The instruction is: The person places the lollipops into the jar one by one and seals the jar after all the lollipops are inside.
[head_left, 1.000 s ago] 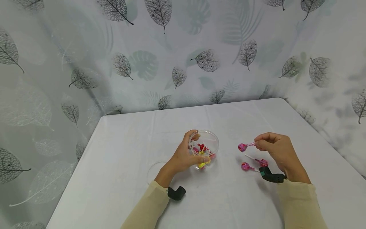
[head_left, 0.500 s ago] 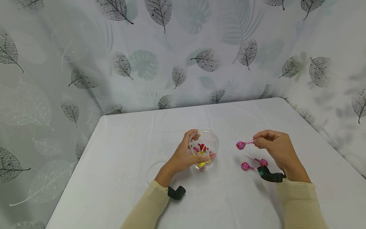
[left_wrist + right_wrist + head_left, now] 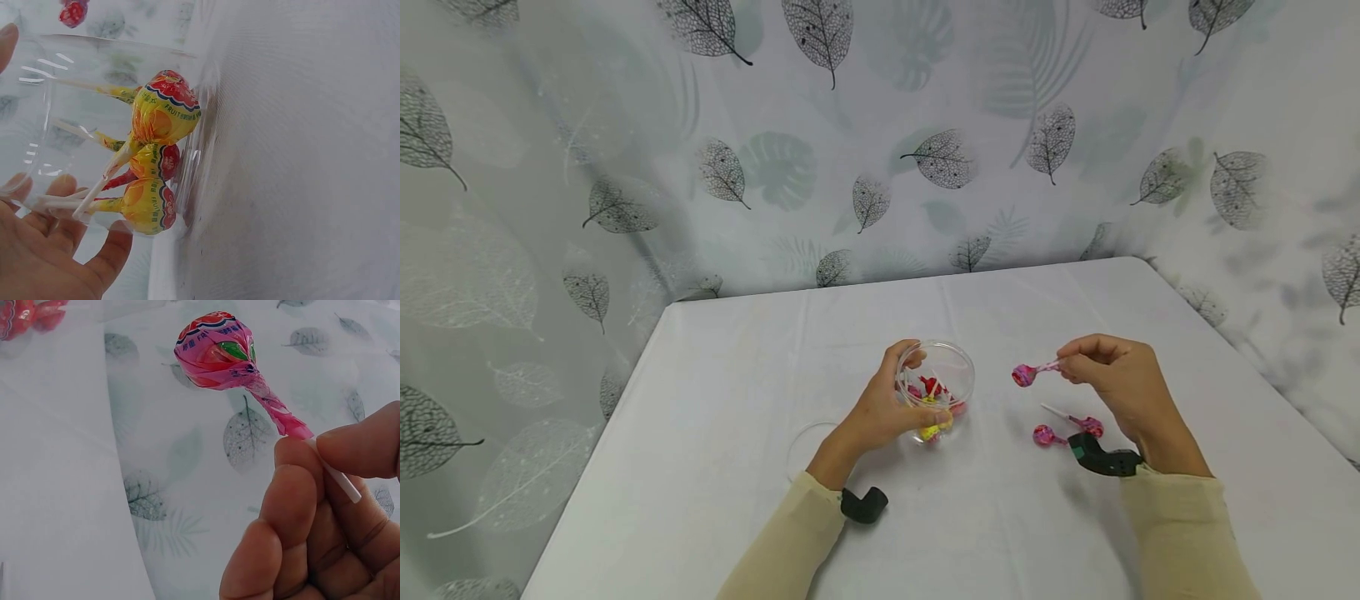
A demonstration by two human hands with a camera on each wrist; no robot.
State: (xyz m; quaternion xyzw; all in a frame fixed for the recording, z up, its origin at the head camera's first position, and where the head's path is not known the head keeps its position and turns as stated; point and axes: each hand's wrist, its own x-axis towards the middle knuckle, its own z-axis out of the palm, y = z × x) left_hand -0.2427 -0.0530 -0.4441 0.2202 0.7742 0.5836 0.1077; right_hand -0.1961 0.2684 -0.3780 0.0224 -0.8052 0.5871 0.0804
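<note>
My left hand (image 3: 876, 412) grips a clear plastic jar (image 3: 962, 379) around its side, its mouth uncovered and tilted toward me. Inside lie several wrapped lollipops (image 3: 147, 209), yellow and red, sticks pointing to the mouth. To the right, above the table, my right hand (image 3: 1123, 387) pinches the white stick of a pink lollipop (image 3: 215, 353) between thumb and fingers. Its wrapped head points left toward the jar, with a gap between them. Below that hand, two more pink lollipops, a nearer one (image 3: 1044, 435) and another (image 3: 1092, 427), lie on the table.
A clear round ring-like piece, perhaps a lid (image 3: 797, 437), lies on the white-covered table (image 3: 737, 375) left of my left wrist and partly behind it. A leaf-printed curtain (image 3: 865, 125) surrounds the table at the back and sides. Each wrist wears a black device (image 3: 863, 506).
My right hand has moved slightly left and up with the pink lollipop, bringing it nearer the jar. The left hand and jar have stayed put.
</note>
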